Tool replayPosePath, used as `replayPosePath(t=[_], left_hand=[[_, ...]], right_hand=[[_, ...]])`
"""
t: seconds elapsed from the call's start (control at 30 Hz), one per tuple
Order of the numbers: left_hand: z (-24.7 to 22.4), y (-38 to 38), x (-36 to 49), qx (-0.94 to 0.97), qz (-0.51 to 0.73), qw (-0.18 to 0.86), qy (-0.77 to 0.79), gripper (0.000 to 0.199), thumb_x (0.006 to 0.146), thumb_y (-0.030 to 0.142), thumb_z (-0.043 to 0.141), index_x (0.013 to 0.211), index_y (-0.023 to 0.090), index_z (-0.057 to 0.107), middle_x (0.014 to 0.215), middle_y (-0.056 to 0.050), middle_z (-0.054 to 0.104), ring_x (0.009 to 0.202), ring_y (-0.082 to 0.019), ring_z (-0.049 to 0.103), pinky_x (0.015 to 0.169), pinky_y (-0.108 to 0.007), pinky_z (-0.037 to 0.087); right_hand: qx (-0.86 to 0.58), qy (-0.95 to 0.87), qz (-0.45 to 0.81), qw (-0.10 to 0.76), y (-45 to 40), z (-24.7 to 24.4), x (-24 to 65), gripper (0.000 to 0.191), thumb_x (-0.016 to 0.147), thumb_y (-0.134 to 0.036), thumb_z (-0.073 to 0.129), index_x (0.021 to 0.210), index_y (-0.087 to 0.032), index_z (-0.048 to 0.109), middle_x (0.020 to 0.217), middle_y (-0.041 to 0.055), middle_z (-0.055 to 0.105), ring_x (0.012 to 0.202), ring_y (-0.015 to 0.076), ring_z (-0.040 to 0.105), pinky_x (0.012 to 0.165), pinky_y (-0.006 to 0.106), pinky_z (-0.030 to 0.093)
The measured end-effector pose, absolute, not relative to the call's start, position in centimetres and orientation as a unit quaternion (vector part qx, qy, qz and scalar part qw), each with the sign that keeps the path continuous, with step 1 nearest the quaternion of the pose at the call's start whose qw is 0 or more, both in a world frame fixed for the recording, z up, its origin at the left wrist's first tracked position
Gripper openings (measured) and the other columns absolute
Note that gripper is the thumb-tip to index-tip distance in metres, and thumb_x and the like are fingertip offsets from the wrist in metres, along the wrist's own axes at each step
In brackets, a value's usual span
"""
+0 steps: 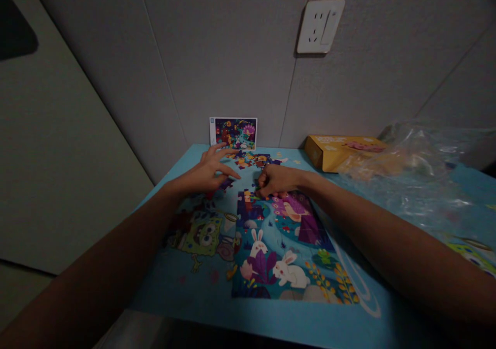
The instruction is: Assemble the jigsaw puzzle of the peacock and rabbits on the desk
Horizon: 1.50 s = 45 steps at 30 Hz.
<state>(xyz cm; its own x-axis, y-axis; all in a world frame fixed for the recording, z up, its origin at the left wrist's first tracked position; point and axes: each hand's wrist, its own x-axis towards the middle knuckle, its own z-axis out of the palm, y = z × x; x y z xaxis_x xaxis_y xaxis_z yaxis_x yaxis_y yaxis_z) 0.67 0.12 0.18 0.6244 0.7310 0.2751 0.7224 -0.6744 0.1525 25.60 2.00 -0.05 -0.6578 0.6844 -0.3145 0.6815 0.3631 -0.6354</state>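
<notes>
A partly joined jigsaw puzzle with white rabbits and a blue stream lies on the table. My right hand is curled at the puzzle's upper edge, its fingers closed and pressed down there; whatever may be under them is hidden. To the left, my left hand hovers over or rests among loose pieces, fingers spread, with nothing seen in it. Several loose puzzle pieces lie beyond both hands. Against the wall leans a picture card with a colourful night scene.
The blue table cover carries a printed cartoon sponge figure. A yellow box sits at the back right, partly under crumpled clear plastic wrap. Behind the table rises a grey wall with a socket plate.
</notes>
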Motion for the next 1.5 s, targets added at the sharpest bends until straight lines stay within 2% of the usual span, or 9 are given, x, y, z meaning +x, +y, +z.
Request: replayPosePath(t=[0.23, 0.43, 0.57, 0.67, 0.8, 0.9, 0.97, 1.13, 1.5], left_hand=[[0.3, 1.6, -2.4, 0.81, 0.139, -0.078, 0.565, 0.023, 0.086, 0.035, 0.063, 0.099, 0.024, 0.079, 0.147, -0.012, 0.045, 0.141, -0.045, 0.021, 0.107, -0.068, 0.024], [-0.4, 1.5, -1.8, 0.838, 0.056, -0.006, 0.543, 0.054, 0.068, 0.07, 0.072, 0.096, 0.023, 0.076, 0.148, -0.014, 0.044, 0.143, -0.048, 0.015, 0.108, -0.067, 0.022], [-0.7, 1.7, -1.3, 0.848, 0.043, 0.043, 0.527, 0.051, 0.066, 0.063, 0.077, 0.095, 0.021, 0.073, 0.147, -0.013, 0.047, 0.144, -0.045, 0.017, 0.112, -0.06, 0.022], [-0.5, 1.6, -1.0, 0.861, 0.068, 0.04, 0.503, 0.045, 0.067, 0.054, 0.08, 0.094, 0.02, 0.069, 0.136, -0.013, 0.056, 0.138, -0.041, 0.031, 0.109, -0.054, 0.03], [-0.1, 1.0, 0.2, 0.864, 0.146, 0.076, 0.476, 0.031, 0.073, 0.041, 0.076, 0.093, 0.02, 0.064, 0.101, -0.007, 0.068, 0.103, -0.028, 0.06, 0.089, -0.038, 0.046], [-0.2, 0.2, 1.5, 0.851, 0.233, 0.131, 0.452, 0.016, 0.081, 0.035, 0.066, 0.084, 0.02, 0.062, 0.088, -0.002, 0.069, 0.084, -0.02, 0.064, 0.08, -0.033, 0.048], [-0.4, -0.3, 2.4, 0.843, 0.272, 0.151, 0.438, 0.014, 0.082, 0.033, 0.064, 0.086, 0.02, 0.062, 0.084, -0.001, 0.069, 0.083, -0.019, 0.065, 0.08, -0.033, 0.048], [-0.6, -0.9, 3.3, 0.86, 0.298, 0.141, 0.39, 0.036, 0.088, 0.031, 0.061, 0.122, 0.022, 0.062, 0.08, 0.0, 0.071, 0.092, -0.02, 0.064, 0.094, -0.038, 0.046], [-0.6, -0.4, 3.0, 0.847, 0.31, 0.089, 0.423, 0.031, 0.089, 0.031, 0.06, 0.118, 0.025, 0.069, 0.086, -0.003, 0.073, 0.1, -0.023, 0.061, 0.094, -0.04, 0.047]], right_hand=[[-0.41, -0.822, 0.396, 0.017, 2.1, -0.4, 25.8, 0.015, 0.069, -0.024, 0.063, 0.056, -0.017, 0.06, 0.044, -0.0048, 0.054, 0.038, 0.0087, 0.048, 0.038, 0.02, 0.038], [-0.408, -0.807, 0.422, 0.061, 2.5, -0.9, 26.1, 0.018, 0.071, -0.026, 0.061, 0.055, -0.017, 0.058, 0.042, -0.0053, 0.051, 0.036, 0.0073, 0.044, 0.037, 0.019, 0.035], [-0.405, -0.81, 0.419, 0.065, 2.6, -1.1, 26.1, 0.021, 0.072, -0.03, 0.062, 0.056, -0.017, 0.058, 0.042, -0.0051, 0.051, 0.035, 0.0072, 0.043, 0.037, 0.019, 0.033], [-0.398, -0.81, 0.425, 0.07, 2.5, -1.0, 26.1, 0.026, 0.074, -0.035, 0.064, 0.057, -0.017, 0.057, 0.041, -0.0057, 0.05, 0.034, 0.0066, 0.041, 0.037, 0.02, 0.032], [-0.392, -0.802, 0.44, 0.097, 2.5, -1.4, 26.1, 0.032, 0.075, -0.047, 0.068, 0.068, -0.017, 0.059, 0.044, -0.0071, 0.05, 0.033, 0.0062, 0.039, 0.038, 0.02, 0.031], [-0.389, -0.798, 0.425, 0.175, 2.6, -2.2, 26.0, 0.041, 0.073, -0.054, 0.07, 0.088, -0.016, 0.064, 0.048, -0.0079, 0.05, 0.037, 0.0068, 0.039, 0.041, 0.021, 0.029], [-0.375, -0.806, 0.393, 0.235, 2.7, -2.9, 25.9, 0.045, 0.073, -0.056, 0.07, 0.09, -0.015, 0.066, 0.053, -0.0068, 0.051, 0.043, 0.0071, 0.041, 0.045, 0.021, 0.028], [-0.349, -0.817, 0.354, 0.293, 2.9, -3.7, 25.4, 0.04, 0.078, -0.055, 0.064, 0.076, -0.015, 0.063, 0.061, -0.0021, 0.053, 0.058, 0.0104, 0.045, 0.054, 0.023, 0.031], [-0.385, -0.804, 0.303, 0.336, 2.6, -3.6, 24.9, 0.035, 0.081, -0.051, 0.06, 0.076, -0.017, 0.062, 0.073, 0.0022, 0.063, 0.065, 0.0145, 0.054, 0.061, 0.025, 0.039]])
